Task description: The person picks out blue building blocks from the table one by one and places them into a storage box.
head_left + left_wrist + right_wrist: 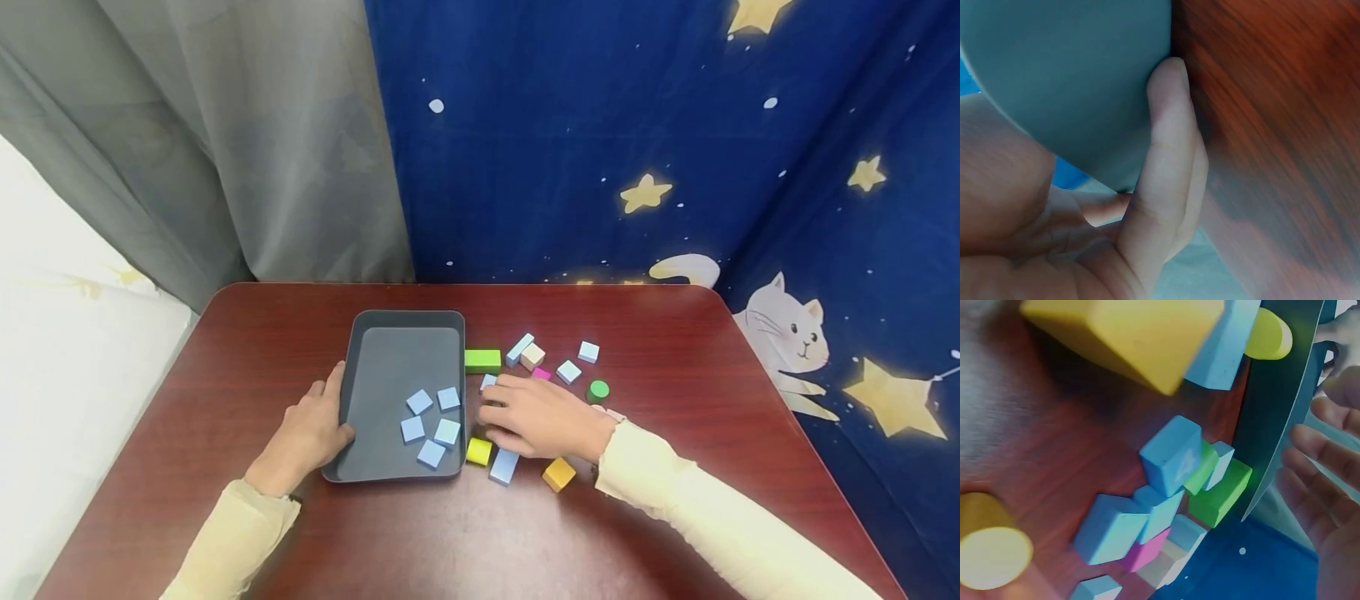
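Observation:
My left hand (306, 427) grips the left side of a dark grey tray (386, 358), the thumb over its rim. In the left wrist view, fingers (1169, 144) lie along the tray's outer wall (1085, 81). Several light blue blocks (412, 430) lie in the tray's near right part. My right hand (538, 417) hovers over the loose blocks right of the tray, fingers loosely bent. The right wrist view shows nothing held in its fingers (1316, 447). Under or beside it are a light blue block (504, 467), a yellow cylinder (479, 452) and a magenta block (541, 374).
A green block (482, 361) stands against the tray's right side. Further right lie a beige block (532, 357), light blue blocks (569, 372) and a green cylinder (597, 392). An orange block (558, 474) sits nearer me. Curtains (540, 150) hang behind the brown table (405, 542).

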Available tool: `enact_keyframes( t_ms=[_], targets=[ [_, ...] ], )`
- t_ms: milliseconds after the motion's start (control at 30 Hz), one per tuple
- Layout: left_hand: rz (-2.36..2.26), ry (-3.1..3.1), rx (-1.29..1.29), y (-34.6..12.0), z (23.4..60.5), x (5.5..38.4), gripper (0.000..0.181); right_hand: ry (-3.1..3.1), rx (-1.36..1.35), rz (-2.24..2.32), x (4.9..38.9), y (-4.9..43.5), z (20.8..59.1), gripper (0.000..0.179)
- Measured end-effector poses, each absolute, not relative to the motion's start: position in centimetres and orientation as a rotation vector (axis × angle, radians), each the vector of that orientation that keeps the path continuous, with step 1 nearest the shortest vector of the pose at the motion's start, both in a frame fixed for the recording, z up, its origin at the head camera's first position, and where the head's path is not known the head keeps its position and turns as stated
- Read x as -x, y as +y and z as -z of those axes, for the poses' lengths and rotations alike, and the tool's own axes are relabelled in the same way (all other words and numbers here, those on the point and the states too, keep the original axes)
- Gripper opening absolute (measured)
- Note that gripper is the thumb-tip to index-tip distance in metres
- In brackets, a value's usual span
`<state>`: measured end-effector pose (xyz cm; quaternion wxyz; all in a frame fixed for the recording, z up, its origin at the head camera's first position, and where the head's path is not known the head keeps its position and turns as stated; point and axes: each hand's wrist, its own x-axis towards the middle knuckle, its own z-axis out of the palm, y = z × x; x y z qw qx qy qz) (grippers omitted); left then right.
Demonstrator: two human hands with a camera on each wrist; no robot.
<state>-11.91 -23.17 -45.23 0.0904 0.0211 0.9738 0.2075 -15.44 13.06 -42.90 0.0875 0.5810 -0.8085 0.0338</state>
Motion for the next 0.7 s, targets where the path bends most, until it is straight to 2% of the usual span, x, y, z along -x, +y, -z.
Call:
enact_keyframes(
  t_ms=[267, 533, 700],
  targets=[
    [-0.615, 2.885, -0.052, -23.0, 44.9, 12.1, 0.101, -2.636, -1.665, -0.085, 13.2, 14.7, 44.1, 0.036],
    [-0.615, 2.883, -0.047, -23.1, 44.8, 12.0, 0.101, -2.749, -1.574, -0.032, 12.0, 14.3, 45.3, 0.057],
    [-0.620, 2.880, -0.051, -23.1, 44.9, 11.8, 0.101, -2.753, -1.570, 0.036, 11.7, 13.8, 45.6, 0.055]
  ],
)
